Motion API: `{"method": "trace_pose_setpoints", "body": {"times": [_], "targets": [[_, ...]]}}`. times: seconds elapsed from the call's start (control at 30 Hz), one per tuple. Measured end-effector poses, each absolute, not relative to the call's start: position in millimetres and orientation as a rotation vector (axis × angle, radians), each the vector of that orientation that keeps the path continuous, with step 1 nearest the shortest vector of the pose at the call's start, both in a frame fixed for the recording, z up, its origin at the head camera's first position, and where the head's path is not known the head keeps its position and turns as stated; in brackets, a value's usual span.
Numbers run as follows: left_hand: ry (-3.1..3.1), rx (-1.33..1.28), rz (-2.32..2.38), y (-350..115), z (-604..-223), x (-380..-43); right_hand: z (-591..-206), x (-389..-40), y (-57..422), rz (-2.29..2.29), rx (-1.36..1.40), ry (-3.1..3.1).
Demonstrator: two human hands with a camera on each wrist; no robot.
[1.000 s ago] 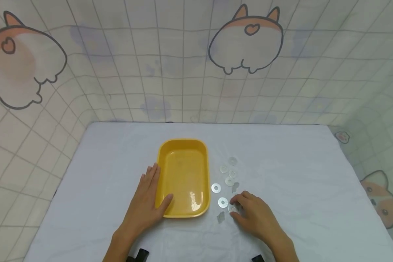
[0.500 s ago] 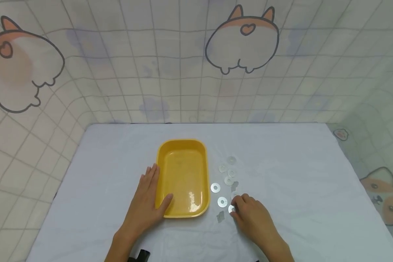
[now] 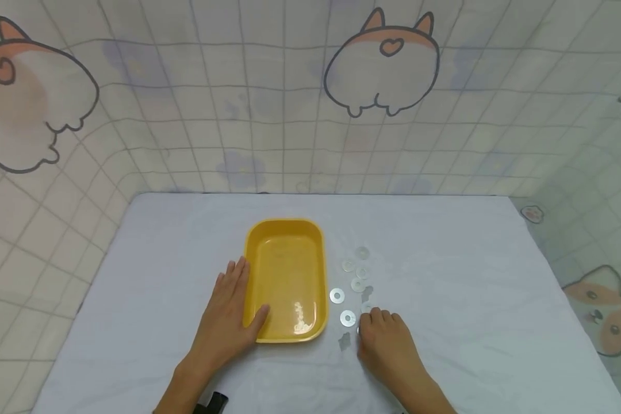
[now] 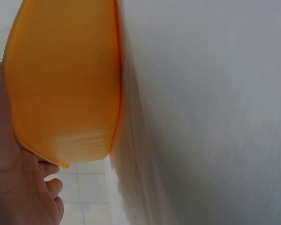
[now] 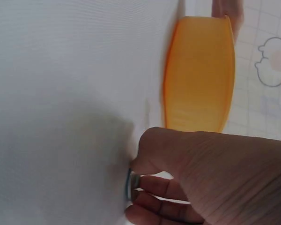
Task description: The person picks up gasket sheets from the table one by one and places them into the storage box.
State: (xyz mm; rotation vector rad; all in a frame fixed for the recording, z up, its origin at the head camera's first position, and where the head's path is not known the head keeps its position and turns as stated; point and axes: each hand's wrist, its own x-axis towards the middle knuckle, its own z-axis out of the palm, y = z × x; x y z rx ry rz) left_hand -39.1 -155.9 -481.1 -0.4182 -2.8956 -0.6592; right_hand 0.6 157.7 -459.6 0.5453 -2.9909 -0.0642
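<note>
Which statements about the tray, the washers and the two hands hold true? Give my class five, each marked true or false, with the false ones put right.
1. The left hand touches the yellow tray. True.
2. The loose washers lie inside the tray. False: the loose washers lie to its right.
3. The tray stands on a white cloth. True.
4. The right hand lies flat in the tray. False: the right hand is outside it, holding a washer.
5. The backdrop has a cartoon animal print. True.

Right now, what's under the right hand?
Under the right hand: a washer, edge-on in the right wrist view, and white cloth. The washer's face is mostly covered.
</note>
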Motion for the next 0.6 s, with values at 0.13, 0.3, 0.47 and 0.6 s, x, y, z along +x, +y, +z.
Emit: {"method": "trace_pose_setpoints", "body": {"times": [0.13,0.3,0.47,0.6], "targets": [[-2.924,-0.434,-0.634,-153,-479,-41,-464,3,163,-0.025,0.532,-2.930],[-2.926,-0.415,-0.616,-152,-480,-42,-469,1,171,0.018,0.610,-2.854],[-2.949,-0.423,-0.586,-152,-479,-44,-472,0,172,0.028,0.623,-2.865],[-2.956,-0.447,-0.562,-153,-477,-45,-476,0,176,0.108,0.618,-2.809]]}}
